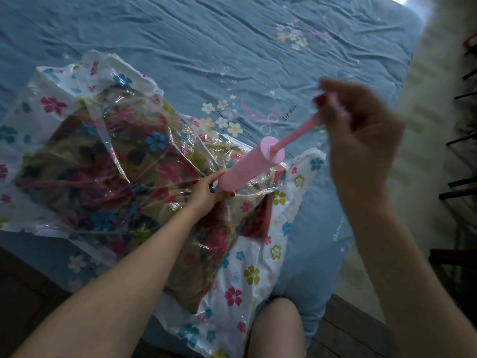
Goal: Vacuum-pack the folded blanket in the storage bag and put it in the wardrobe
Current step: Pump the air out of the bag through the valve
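A clear storage bag (260,267) printed with coloured flowers lies on the bed, crinkled tight over a folded, dark patterned blanket (85,166). A pink hand pump (247,171) stands tilted on the bag near its right side. My left hand (206,192) grips the foot of the pump's barrel against the bag. My right hand (361,130), blurred, holds the handle at the top of the pink plunger rod (294,136), which is drawn well out of the barrel. The bag's valve is hidden under the pump and my left hand.
The bed carries a wrinkled blue sheet (232,47) with flower and moon prints. My knee (276,326) presses against the bed's near edge. Pale floor and a dark metal rack (462,156) lie to the right of the bed.
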